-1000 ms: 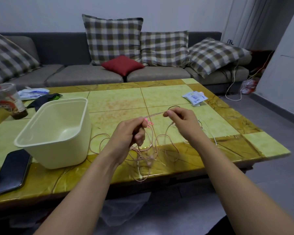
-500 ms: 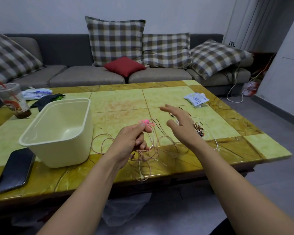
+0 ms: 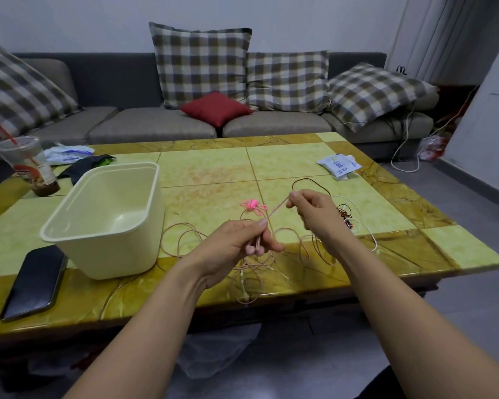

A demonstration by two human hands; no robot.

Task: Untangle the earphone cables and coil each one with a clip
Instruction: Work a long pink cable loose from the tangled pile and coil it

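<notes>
A tangle of pale pink earphone cable (image 3: 260, 254) lies in loops near the table's front edge. My left hand (image 3: 239, 243) pinches a doubled strand of it, with the earbuds under my fingers. My right hand (image 3: 311, 211) pinches the same strand higher up, so it runs taut between both hands. A bright pink clip (image 3: 251, 205) lies on the table just beyond my left hand. A dark brown cable (image 3: 311, 181) and a white cable (image 3: 363, 223) lie in loops behind and to the right of my right hand.
A cream plastic tub (image 3: 107, 217) stands left of my hands. A black phone (image 3: 35, 280) lies at the front left. A plastic cup with a red straw (image 3: 23, 165) stands at the far left, a tissue pack (image 3: 339, 165) at the back right. A sofa with cushions lies beyond.
My right hand was open half a second ago and now pinches the pink strand again, pulling it taut. The pink clip has left my left hand's fingers and lies on the table.
</notes>
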